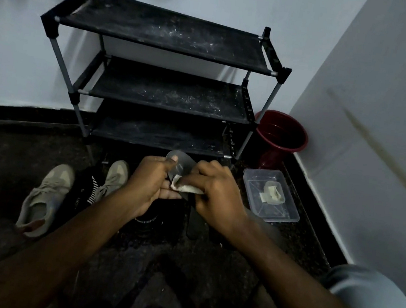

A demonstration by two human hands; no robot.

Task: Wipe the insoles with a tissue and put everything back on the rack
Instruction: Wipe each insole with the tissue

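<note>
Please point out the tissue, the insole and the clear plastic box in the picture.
tissue [187,189], head view, its crumpled middle.
insole [183,163], head view, its rounded far end.
clear plastic box [256,187], head view, a bare part of its bottom.

Rack [158,89] shelves bare; shoes [46,196] leftward

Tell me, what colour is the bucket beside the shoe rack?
The bucket is dark red, clearest in the head view.

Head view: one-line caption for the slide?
Left hand holds a grey insole while the right hand presses a crumpled white tissue on it, in front of a black three-shelf rack.
</note>
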